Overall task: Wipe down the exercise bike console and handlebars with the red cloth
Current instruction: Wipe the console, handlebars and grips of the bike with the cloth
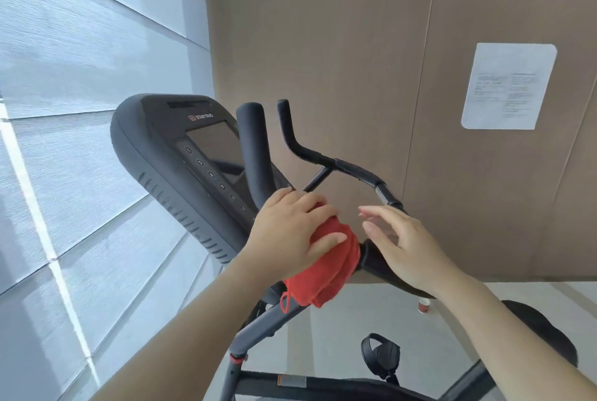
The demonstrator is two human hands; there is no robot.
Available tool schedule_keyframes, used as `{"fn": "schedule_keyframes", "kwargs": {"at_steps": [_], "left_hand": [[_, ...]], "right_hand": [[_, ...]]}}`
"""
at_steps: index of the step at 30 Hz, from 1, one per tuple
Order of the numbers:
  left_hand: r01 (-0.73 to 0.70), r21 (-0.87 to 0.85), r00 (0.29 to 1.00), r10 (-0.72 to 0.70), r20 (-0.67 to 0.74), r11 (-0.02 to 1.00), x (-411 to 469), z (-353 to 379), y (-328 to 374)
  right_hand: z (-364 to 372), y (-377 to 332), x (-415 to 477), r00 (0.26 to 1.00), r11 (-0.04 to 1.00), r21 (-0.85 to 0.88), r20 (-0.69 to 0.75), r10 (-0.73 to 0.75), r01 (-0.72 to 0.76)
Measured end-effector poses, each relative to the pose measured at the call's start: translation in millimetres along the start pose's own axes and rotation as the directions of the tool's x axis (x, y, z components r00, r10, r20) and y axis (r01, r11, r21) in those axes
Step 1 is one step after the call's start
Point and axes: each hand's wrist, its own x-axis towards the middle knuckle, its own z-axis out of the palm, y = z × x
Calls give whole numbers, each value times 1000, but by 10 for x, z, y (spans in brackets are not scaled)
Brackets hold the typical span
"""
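Note:
The black console [181, 155] of the exercise bike tilts up at centre left, its dark screen and a row of buttons facing me. Black handlebars [323, 158] curve up and to the right behind it. My left hand [290, 232] presses the bunched red cloth [326, 268] against the handlebar base just below the console, with a loose end hanging down. My right hand [400, 245] hovers with fingers spread right beside the cloth, over a padded black bar, holding nothing.
Window blinds [80, 110] fill the left. A brown panelled wall with a white paper notice [507, 87] stands behind the bike. Below are the bike frame [258, 326], a pedal with strap [381, 355], the seat [546, 332] and a small cup [424, 304] on the floor.

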Motion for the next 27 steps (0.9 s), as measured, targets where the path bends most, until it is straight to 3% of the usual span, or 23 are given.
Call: {"fn": "schedule_keyframes", "kwargs": {"at_steps": [5,16,23,27], "left_hand": [[31,25,999,-30,-28,999,-4,21,63],[171,-175,959,-205,-197,970,-167,-178,99],[321,-300,844,-415,-341,899,-210,-659,-302],[375,-375,713,-523,-468,848,-128,-832,-661]], "right_hand": [[-18,168,-35,997,999,18,54,-51,50],[-31,126,104,986,984,129,94,-135,122],[170,-107,241,974,975,153,133,-182,161],[288,-239,321,963,984,104,214,-163,143]]}}
